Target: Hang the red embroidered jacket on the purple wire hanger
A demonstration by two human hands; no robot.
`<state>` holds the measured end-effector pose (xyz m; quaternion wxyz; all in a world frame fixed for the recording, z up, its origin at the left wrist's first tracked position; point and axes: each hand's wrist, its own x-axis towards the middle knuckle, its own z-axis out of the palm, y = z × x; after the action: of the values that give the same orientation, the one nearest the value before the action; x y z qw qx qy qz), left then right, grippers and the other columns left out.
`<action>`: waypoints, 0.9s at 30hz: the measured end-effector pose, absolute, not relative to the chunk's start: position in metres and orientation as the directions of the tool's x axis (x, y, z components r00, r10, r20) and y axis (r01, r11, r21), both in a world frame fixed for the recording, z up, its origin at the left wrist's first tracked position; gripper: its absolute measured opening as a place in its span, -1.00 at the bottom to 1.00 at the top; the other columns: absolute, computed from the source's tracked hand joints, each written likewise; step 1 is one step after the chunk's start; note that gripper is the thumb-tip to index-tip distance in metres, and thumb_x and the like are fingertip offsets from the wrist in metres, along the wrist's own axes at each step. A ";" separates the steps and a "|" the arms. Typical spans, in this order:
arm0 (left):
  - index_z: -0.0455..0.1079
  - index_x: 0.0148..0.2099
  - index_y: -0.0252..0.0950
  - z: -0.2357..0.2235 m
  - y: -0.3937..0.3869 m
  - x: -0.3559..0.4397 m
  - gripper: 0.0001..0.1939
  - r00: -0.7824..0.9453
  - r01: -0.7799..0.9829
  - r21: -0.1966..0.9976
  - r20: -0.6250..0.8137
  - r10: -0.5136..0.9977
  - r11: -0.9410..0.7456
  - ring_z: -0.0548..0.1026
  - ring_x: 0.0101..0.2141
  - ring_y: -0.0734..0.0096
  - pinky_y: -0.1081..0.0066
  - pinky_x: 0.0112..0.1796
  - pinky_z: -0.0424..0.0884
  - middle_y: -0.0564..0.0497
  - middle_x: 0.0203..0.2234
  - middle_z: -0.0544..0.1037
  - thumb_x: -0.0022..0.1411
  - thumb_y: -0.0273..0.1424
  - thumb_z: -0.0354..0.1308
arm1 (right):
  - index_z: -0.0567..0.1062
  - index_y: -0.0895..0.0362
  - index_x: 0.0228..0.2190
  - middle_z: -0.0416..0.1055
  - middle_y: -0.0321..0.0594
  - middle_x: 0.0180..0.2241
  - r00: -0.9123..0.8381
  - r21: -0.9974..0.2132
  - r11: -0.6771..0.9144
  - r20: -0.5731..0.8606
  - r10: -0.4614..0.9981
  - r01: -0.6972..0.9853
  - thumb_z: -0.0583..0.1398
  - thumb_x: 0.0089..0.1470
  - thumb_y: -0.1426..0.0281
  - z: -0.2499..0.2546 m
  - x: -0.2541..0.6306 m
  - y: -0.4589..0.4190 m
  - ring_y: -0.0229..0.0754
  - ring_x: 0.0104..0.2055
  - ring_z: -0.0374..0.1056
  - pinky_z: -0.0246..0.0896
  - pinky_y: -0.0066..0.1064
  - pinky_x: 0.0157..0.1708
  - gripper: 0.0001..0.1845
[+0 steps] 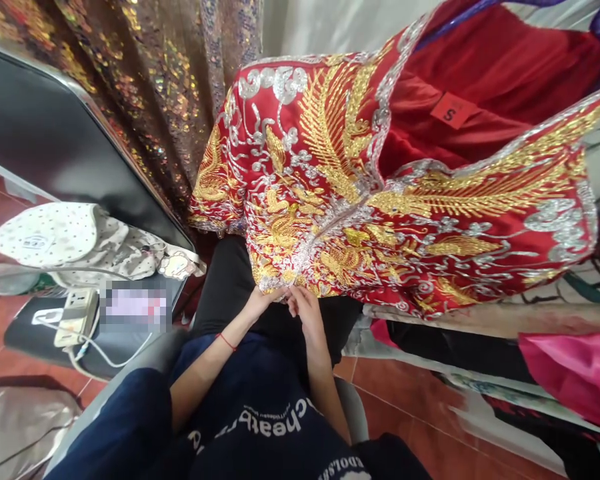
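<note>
A red garment (390, 193) thick with gold and silver embroidery lies spread in front of me, its plain red lining and a red size tag (453, 110) showing at the upper right. My left hand (263, 301) grips the garment's lower hem, fingers tucked under the cloth. My right hand (303, 308) is beside it at the same hem, fingers pinched together on the edge. A red string is tied round my left wrist (226, 342). Both forearms reach up from my lap, over dark trousers.
A sequined brown fabric (145, 80) hangs at the back left. A black slanted surface (45, 133) holds a dotted white cloth (75, 243) and a white power strip (75, 313) with cables. Pink fabric (575, 373) lies at lower right on red floor tiles.
</note>
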<state>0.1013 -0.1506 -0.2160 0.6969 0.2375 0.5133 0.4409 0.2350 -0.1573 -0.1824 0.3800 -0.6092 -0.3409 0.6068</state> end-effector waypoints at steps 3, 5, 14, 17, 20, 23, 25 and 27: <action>0.58 -0.17 -0.41 -0.214 -0.150 0.103 -0.40 0.071 -0.353 0.799 -0.497 0.865 0.487 0.64 -0.21 0.18 0.21 -0.03 0.52 -0.19 -0.20 0.69 -0.19 -0.10 0.54 | 0.39 0.09 -0.55 0.15 -0.47 -0.74 0.032 -0.861 -0.481 -0.493 0.870 -0.166 0.25 -0.06 -0.09 -0.179 0.233 -0.155 -0.40 -0.71 0.00 -0.12 -0.47 -0.67 -0.50; 0.58 -0.18 -0.41 -0.213 -0.149 0.104 -0.44 0.063 -0.330 0.815 -0.483 0.873 0.475 0.64 -0.24 0.19 0.24 -0.08 0.53 -0.17 -0.23 0.69 -0.15 -0.11 0.53 | 0.36 0.09 -0.57 0.15 -0.46 -0.71 0.041 -0.855 -0.465 -0.486 0.873 -0.231 0.27 -0.07 -0.05 -0.177 0.231 -0.153 -0.41 -0.68 0.01 -0.10 -0.47 -0.65 -0.53; 0.57 -0.16 -0.39 -0.216 -0.146 0.099 -0.49 0.029 -0.168 0.903 -0.396 0.918 0.395 0.63 -0.22 0.20 0.31 -0.13 0.52 -0.15 -0.21 0.68 -0.02 -0.07 0.44 | 0.35 0.10 -0.63 0.23 -0.41 -0.73 0.113 -0.839 -0.418 -0.480 0.870 -0.348 0.30 -0.14 0.06 -0.176 0.219 -0.144 -0.40 -0.70 0.07 -0.11 -0.50 -0.67 -0.60; 0.57 -0.21 -0.38 -0.221 -0.152 0.096 -0.47 0.075 -0.101 0.912 -0.392 0.917 0.398 0.63 -0.23 0.16 0.30 -0.13 0.53 -0.16 -0.24 0.68 -0.07 -0.04 0.44 | 0.38 0.10 -0.57 0.27 -0.41 -0.71 0.198 -0.856 -0.365 -0.455 0.868 -0.366 0.24 -0.12 0.04 -0.171 0.223 -0.136 -0.39 -0.71 0.09 -0.09 -0.50 -0.68 -0.63; 0.57 -0.24 -0.36 -0.224 -0.155 0.094 -0.43 0.111 -0.032 0.907 -0.414 0.904 0.419 0.63 -0.19 0.13 0.30 -0.11 0.53 -0.18 -0.24 0.69 -0.12 0.03 0.44 | 0.42 0.10 -0.52 0.31 -0.42 -0.68 0.247 -0.879 -0.307 -0.409 0.878 -0.365 0.20 -0.08 0.06 -0.159 0.230 -0.125 -0.39 -0.70 0.11 -0.01 -0.50 -0.66 -0.65; 0.57 -0.26 -0.35 -0.220 -0.152 0.087 -0.38 0.151 0.070 0.877 -0.480 0.864 0.475 0.64 -0.21 0.15 0.36 -0.21 0.52 -0.18 -0.27 0.69 -0.05 0.15 0.33 | 0.44 0.10 -0.49 0.33 -0.41 -0.67 0.216 -0.893 -0.292 -0.377 0.901 -0.342 0.22 -0.06 0.08 -0.144 0.234 -0.119 -0.39 -0.70 0.12 0.01 -0.49 -0.66 -0.67; 0.58 -0.35 -0.36 -0.211 -0.148 0.080 -0.34 0.230 0.178 0.825 -0.565 0.793 0.536 0.64 -0.37 0.19 0.40 -0.38 0.48 -0.17 -0.44 0.67 0.03 0.23 0.22 | 0.44 0.10 -0.50 0.32 -0.41 -0.69 0.180 -0.898 -0.299 -0.368 0.912 -0.324 0.22 -0.05 0.07 -0.137 0.234 -0.119 -0.39 -0.71 0.11 0.00 -0.50 -0.67 -0.66; 0.55 -0.51 -0.34 -0.196 -0.145 0.072 -0.31 0.307 0.297 0.763 -0.645 0.700 0.574 0.58 -0.54 0.24 0.42 -0.49 0.38 -0.14 -0.63 0.59 0.09 0.25 0.14 | 0.44 0.10 -0.54 0.29 -0.42 -0.73 0.137 -0.899 -0.319 -0.372 0.918 -0.301 0.23 -0.06 0.08 -0.132 0.234 -0.121 -0.40 -0.73 0.12 -0.03 -0.50 -0.68 -0.66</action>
<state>0.0717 -0.1454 -0.1959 0.6798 0.4371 0.5699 0.1482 0.2338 -0.1213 -0.1323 0.5125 -0.5529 -0.2790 0.5948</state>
